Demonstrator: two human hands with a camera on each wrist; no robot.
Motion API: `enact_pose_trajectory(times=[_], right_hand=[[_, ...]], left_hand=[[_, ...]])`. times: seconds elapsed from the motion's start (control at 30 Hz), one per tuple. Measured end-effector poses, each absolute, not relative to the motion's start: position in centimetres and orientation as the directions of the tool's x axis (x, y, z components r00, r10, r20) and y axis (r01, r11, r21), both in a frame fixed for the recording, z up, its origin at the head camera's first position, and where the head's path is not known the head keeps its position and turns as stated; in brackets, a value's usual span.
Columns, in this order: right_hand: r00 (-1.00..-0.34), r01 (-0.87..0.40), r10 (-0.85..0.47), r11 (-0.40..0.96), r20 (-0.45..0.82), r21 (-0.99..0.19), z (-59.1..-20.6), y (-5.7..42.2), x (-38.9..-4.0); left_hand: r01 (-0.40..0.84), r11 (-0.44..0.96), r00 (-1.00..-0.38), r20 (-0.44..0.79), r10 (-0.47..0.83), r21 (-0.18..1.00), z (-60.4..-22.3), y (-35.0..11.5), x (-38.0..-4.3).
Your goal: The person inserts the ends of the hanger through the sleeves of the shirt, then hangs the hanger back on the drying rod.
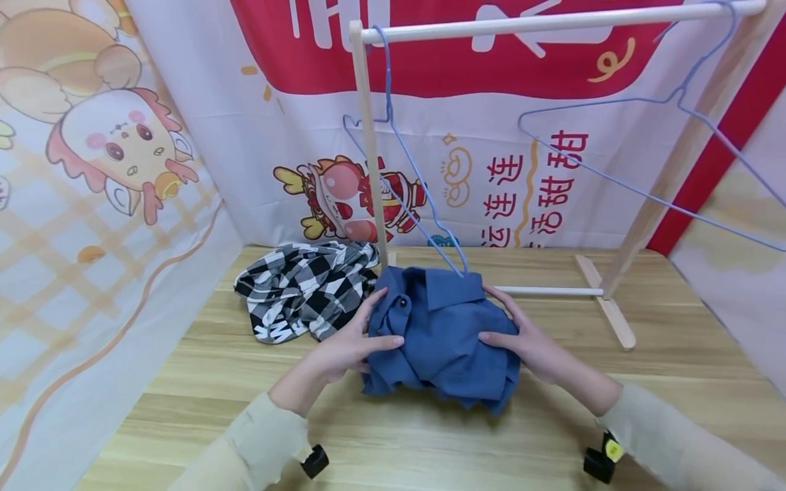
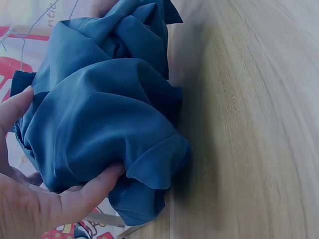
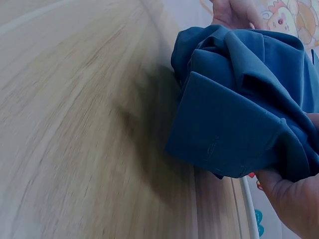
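Note:
A bunched blue collared shirt (image 1: 448,341) is held between both hands at the middle of the table, with a dark button near its collar. My left hand (image 1: 362,337) grips its left side, thumb lying across the front. On the opposite side my right hand (image 1: 522,334) holds the cloth, its thumb also in front. In the left wrist view, the left hand (image 2: 55,199) clutches the folds of the shirt (image 2: 99,129). The right wrist view shows the right hand (image 3: 294,199) under a flat flap of the shirt (image 3: 224,129); a shadow falls on the table beside it.
A crumpled black-and-white checked garment (image 1: 313,286) lies behind on the left. Over the table (image 1: 393,450) stands a wooden rack (image 1: 552,26). One blue wire hanger (image 1: 408,153) hangs just behind the shirt, another hanger (image 1: 614,177) at the right. Printed cloth (image 1: 245,136) walls the back.

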State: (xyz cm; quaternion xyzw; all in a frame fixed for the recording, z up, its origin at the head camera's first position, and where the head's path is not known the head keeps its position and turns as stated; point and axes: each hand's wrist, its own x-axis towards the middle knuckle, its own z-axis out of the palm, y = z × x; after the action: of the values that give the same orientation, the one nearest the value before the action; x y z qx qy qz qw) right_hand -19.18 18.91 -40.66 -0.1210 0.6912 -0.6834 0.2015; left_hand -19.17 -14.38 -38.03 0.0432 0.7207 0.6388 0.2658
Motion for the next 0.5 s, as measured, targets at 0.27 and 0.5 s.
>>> enact_pose_trajectory(times=[0.27, 0.5], right_hand=[[-0.886, 0.083, -0.449, 0.09, -0.115, -0.992, -41.2, 21.2, -18.7], [-0.881, 0.043, -0.457, 0.175, -0.12, -0.984, -41.0, 23.5, -18.2]], left_hand=[[-0.3, 0.164, -0.819, -0.342, 0.46, 0.94, -38.6, -13.1, -18.9], [-0.295, 0.159, -0.797, -0.334, 0.504, 0.942, -39.1, -11.8, -18.6]])
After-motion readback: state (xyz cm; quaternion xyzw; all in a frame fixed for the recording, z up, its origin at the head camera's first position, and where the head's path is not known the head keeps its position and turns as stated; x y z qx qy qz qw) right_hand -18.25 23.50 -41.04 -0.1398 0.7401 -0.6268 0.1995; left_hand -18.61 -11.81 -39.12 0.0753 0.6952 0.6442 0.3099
